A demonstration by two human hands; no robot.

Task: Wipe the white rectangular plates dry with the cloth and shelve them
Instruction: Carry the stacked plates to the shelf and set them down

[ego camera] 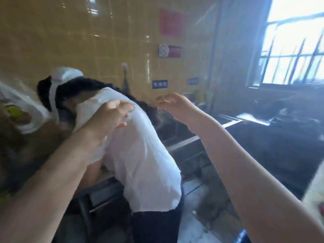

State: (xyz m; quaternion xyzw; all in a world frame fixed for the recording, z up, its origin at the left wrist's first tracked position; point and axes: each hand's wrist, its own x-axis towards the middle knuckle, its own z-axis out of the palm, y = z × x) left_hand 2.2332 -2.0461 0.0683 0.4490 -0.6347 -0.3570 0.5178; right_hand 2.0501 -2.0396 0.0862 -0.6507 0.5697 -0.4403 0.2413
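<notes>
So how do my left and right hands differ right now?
The left hand curls against a bent-over person's white shirt; whether it grips anything is unclear. The right hand hangs loosely before the tiled wall, holding nothing visible. Both are raised on bare arms.
</notes>
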